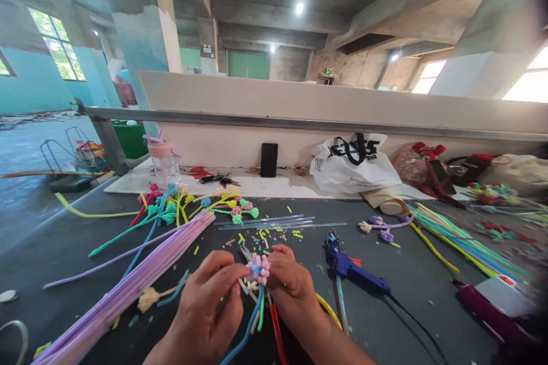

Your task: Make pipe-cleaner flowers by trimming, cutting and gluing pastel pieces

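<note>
A small pink flower with a blue centre (258,269), apparently made of pipe cleaners, is held up between my two hands. My left hand (212,291) pinches its left side with thumb and forefinger. On the other side, the fingers of my right hand (293,279) are closed on its edge. A blue stem (248,328) and a short green one hang below it. Under my right hand lies a red strip (277,333), partly hidden. Short cut bits of pipe cleaner (261,236) are scattered just beyond my fingers.
A bundle of lilac pipe cleaners (141,274) lies at left, finished flowers (166,211) behind it. A blue glue gun (355,268) with its cord is at right, beside clear glue sticks (282,222). A phone (269,160), cup (163,162) and white bag (355,165) stand behind.
</note>
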Motion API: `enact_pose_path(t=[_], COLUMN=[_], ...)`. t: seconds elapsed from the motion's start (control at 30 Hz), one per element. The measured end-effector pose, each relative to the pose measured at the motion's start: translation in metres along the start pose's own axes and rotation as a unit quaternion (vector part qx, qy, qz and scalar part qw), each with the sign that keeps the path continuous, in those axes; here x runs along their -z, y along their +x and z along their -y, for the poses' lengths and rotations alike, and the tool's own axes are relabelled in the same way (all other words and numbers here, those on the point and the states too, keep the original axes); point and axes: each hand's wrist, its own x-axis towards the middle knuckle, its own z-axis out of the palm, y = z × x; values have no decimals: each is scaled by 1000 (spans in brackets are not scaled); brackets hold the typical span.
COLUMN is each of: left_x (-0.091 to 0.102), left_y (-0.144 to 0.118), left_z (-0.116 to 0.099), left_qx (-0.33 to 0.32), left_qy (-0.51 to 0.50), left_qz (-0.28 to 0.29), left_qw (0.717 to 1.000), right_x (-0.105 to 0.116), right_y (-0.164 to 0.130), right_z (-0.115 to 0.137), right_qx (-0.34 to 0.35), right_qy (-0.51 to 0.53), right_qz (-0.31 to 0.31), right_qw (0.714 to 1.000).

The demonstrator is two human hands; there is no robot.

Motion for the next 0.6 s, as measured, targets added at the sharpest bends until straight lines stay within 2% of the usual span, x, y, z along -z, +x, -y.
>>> enact_pose_path(t=[0.07,0.13,0.2,0.3,0.43,0.6], left_x=[0,0,0,-2,-5,-7], left_y=[5,9,13,16,18,16], left_z=[-5,-9,-10,-7,-3,1], left_qx=[70,167,254,350,412,421], left_qy=[-55,-117,-172,-255,-337,-382], left_qz=[-12,-16,0,48,83,97], left_qw=[996,979,952,900,843,817], right_x=[2,5,7,9,7,6], right_y=[0,0,0,1,1,2], right_z=[0,-1,-1,-2,-1,2], right_qx=[23,43,56,69,88,96], right_qy=[-15,-39,-61,-82,-86,-60], right_qz=[2,5,5,4,-11,-8], right_qw=[1000,998,997,994,992,994])
